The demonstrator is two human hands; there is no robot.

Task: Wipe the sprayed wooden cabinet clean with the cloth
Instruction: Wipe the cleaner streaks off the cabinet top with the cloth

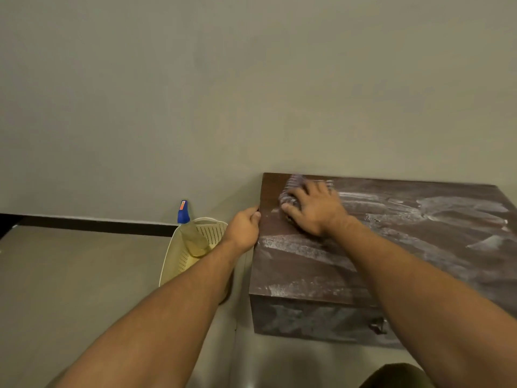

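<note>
**Wiping the far left corner of the streaked cabinet**

The right hand (316,211) is pressing a bunched, striped cloth (289,193) onto the top of the wooden cabinet (405,264), at the far left corner close to the wall (251,93). Its grip is curling over the cloth, with the fingers bent round the wad. The left hand (244,229) is holding the cabinet's left edge, with the thumb on top and the fingers wrapping down the side, and it seems to be bracing the body.

The cloth is looking soft and light, so it will probably crumple and slip under a loose palm. Holding it bunched under the fingers, as now, looks like the safest hold. The cabinet is looking heavy and stiff and is sitting on the floor (84,275) against the wall, so it is unlikely to shift under pressure. White streaks (461,208) are lying across most of the top, and greyish smears are showing on the front face near a small knob (377,326), so much wiping is likely waiting. The wet top may be slippery.

To the left, a spray bottle (193,236) with a blue cap is leaning in a cream plastic basket (179,259) just beside the cabinet. Nothing is standing on the top to block the strokes. The person's own right forearm is crossing the near part of the top, and the wall is closing off the far edge.
</note>
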